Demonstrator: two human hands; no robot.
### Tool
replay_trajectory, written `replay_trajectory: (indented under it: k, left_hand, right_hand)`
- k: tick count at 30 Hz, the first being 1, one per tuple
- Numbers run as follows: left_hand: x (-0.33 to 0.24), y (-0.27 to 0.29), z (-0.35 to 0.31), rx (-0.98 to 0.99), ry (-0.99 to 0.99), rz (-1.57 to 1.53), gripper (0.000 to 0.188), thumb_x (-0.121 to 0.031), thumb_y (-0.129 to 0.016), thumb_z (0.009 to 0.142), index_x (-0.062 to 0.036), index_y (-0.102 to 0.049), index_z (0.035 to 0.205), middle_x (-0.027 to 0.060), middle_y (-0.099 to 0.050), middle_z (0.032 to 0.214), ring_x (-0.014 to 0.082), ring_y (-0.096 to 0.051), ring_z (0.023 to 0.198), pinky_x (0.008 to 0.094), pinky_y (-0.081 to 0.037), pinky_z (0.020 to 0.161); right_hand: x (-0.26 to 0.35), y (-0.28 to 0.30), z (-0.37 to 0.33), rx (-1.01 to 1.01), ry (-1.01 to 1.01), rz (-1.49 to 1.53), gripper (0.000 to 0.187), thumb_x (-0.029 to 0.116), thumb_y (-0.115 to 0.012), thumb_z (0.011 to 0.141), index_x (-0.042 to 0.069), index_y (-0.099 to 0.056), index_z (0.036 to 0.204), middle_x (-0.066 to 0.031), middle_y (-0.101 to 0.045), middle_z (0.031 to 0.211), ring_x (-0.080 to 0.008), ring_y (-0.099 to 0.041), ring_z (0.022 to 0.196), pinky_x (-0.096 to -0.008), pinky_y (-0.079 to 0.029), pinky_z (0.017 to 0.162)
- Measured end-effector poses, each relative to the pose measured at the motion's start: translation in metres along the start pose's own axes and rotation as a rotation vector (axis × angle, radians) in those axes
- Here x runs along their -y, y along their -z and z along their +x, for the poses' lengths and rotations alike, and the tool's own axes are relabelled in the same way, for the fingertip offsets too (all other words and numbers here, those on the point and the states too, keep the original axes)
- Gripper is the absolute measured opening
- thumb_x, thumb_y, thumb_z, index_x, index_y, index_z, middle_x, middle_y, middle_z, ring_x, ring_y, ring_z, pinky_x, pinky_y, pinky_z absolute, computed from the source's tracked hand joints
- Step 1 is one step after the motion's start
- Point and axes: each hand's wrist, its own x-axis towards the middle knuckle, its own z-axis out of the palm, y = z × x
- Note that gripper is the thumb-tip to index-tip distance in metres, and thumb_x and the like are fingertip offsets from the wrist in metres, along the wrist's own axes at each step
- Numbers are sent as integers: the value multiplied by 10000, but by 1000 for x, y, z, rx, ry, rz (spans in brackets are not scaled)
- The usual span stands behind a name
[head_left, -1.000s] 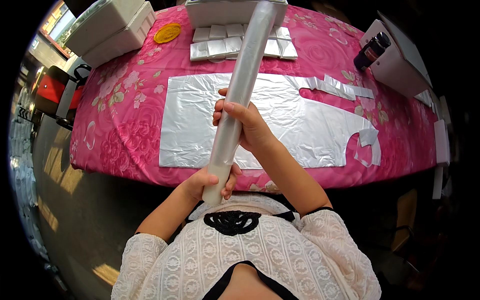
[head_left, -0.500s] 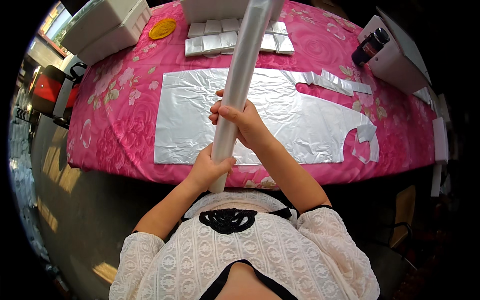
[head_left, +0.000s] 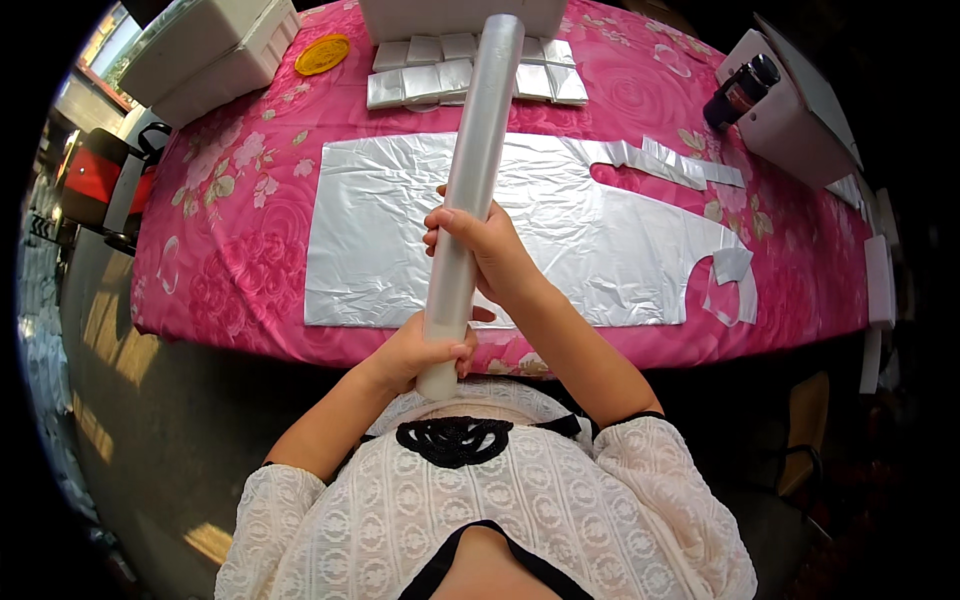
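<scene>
A pale translucent roll (head_left: 475, 160) slants across the view over the silvery plastic sheet (head_left: 375, 240), its lower end past the sheet's near edge. The right hand (head_left: 500, 255) grips the roll partway along, above the sheet; the left hand (head_left: 413, 353) clasps it lower, by the sheet's near edge. Beyond the sheet lie folded silvery packets (head_left: 420, 84); beyond its right part, a dark bottle (head_left: 742, 92).
</scene>
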Motion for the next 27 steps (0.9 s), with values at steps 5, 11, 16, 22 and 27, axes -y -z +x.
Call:
replay_trajectory:
  k: [5, 11, 16, 22, 27]
  left_hand:
    - [8, 8, 0, -68, -81, 79, 640, -424, -640, 759, 9, -425, 1178, 82, -585, 912, 162, -574, 864, 271, -496, 650]
    - [34, 31, 16, -389, -146, 220, 544, -549, -469, 846, -46, -477, 1054, 74, -573, 832, 134, -574, 705, 261, -488, 617]
    - [38, 45, -8, -308, 62, 218, 470, -481, -558, 835, -51, -483, 1009, 53, -555, 790, 119, -560, 622, 270, -483, 540]
    - [47, 73, -53, -227, 297, 133, 422, -416, -612, 817, -53, -495, 999, 51, -558, 752, 122, -560, 603, 271, -487, 528]
    - [61, 76, -71, -279, 420, 103, 569, -434, -671, 748, -39, -496, 1119, 39, -542, 746, 119, -537, 605, 256, -467, 521]
  right_hand:
    - [-18, 7, -7, -170, -13, -117, 489, 200, -665, 744, -11, -389, 1089, -96, -534, 858, -162, -579, 745, -307, -500, 664]
    - [-60, 13, -9, -230, 16, -185, 462, 178, -670, 735, -28, -416, 1062, -102, -548, 854, -154, -572, 743, -309, -487, 673]
    - [-45, 33, 13, -247, 5, -129, 480, 225, -707, 730, -13, -440, 1050, -107, -572, 878, -159, -573, 780, -312, -476, 712]
    - [1, 116, 61, -529, 109, -372, 525, 247, -698, 755, -19, -461, 1141, -66, -578, 912, -139, -555, 795, -263, -450, 717]
    - [12, 135, 57, -261, -126, -654, 370, 309, -650, 785, 29, -599, 1022, -33, -609, 897, -103, -549, 779, -249, -440, 696]
